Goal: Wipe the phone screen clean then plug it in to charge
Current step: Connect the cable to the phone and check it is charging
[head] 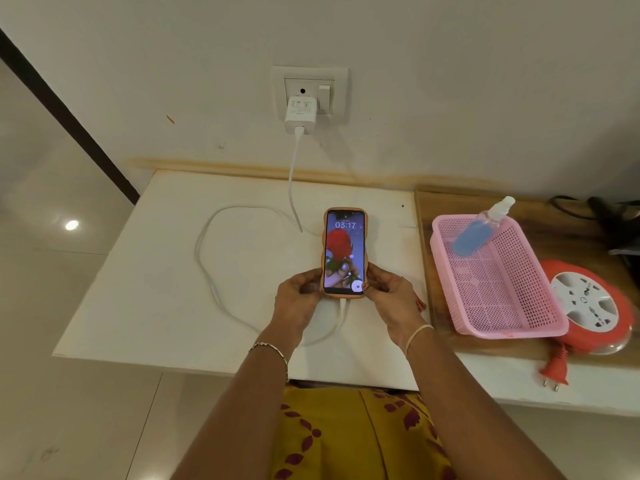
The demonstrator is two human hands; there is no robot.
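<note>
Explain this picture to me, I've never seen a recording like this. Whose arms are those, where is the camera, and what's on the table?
There is no machine here. A person wears a camera on the head, so this single view looks down at their own arms. The left hand and right hand grip the lower end of a phone, its screen lit, at a white table. A white cable runs from a charger in the wall socket, loops across the table and appears plugged into the phone's bottom edge. To the right, a pink basket holds a spray bottle leaning on its rim, with an orange extension reel beside it.
</note>
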